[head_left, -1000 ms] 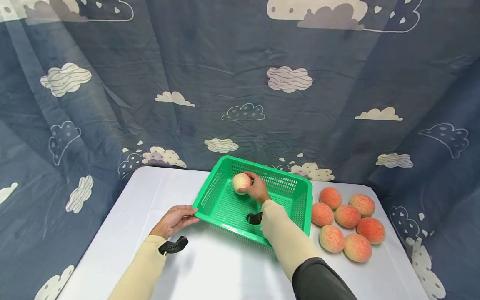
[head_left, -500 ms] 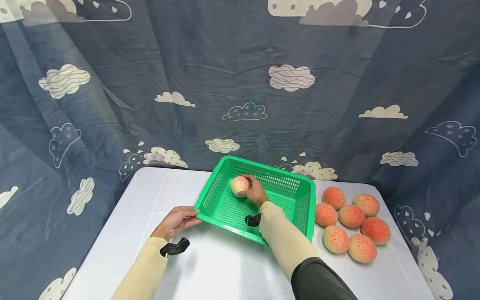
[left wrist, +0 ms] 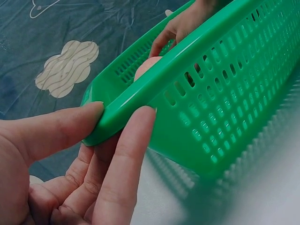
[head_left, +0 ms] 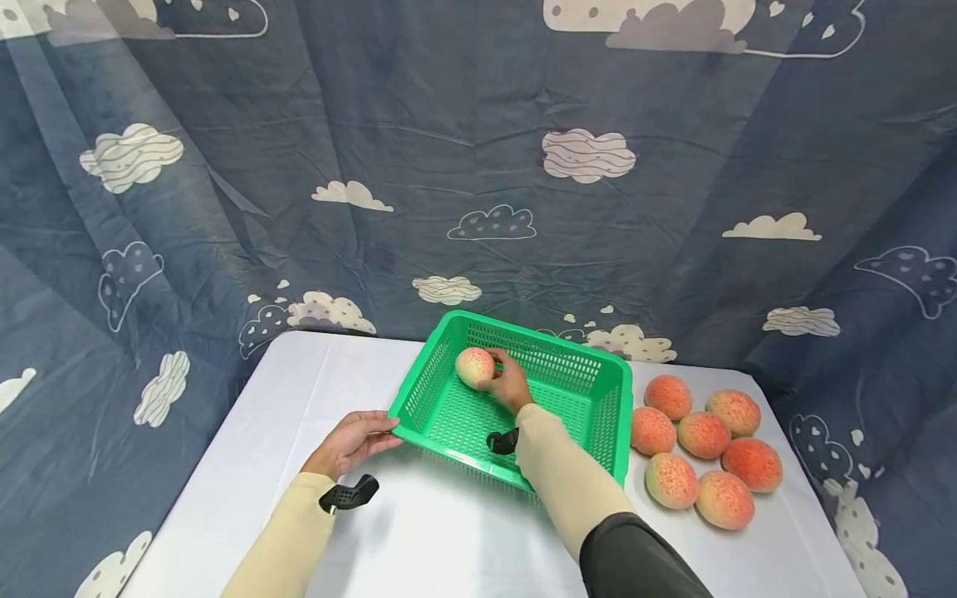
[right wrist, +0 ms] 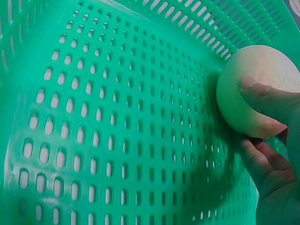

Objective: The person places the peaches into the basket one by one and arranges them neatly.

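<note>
My right hand (head_left: 512, 384) grips a pale pink-and-cream peach (head_left: 474, 368) inside the green plastic basket (head_left: 620, 415), toward its left end. In the right wrist view the thumb lies across the peach (right wrist: 255, 89) and the other fingers curl below it, close over the perforated floor. My left hand (head_left: 355, 442) pinches the basket's near left corner. The left wrist view has the thumb on top of the rim (left wrist: 154, 75) and the fingers below and outside it; from there only a sliver of the peach (left wrist: 147, 68) shows behind the rim.
Several orange-red peaches (head_left: 703, 434) lie grouped on the white-covered table (head_left: 441, 540), right of the basket. A dark blue curtain (head_left: 374, 124) with cloud prints hangs behind the table and along its sides. The basket's far rim stands near the curtain.
My right hand has shifted the peach slightly left within the basket. My left hand keeps its hold on the corner. The loose peaches appear a little farther right as the head view shifts.
</note>
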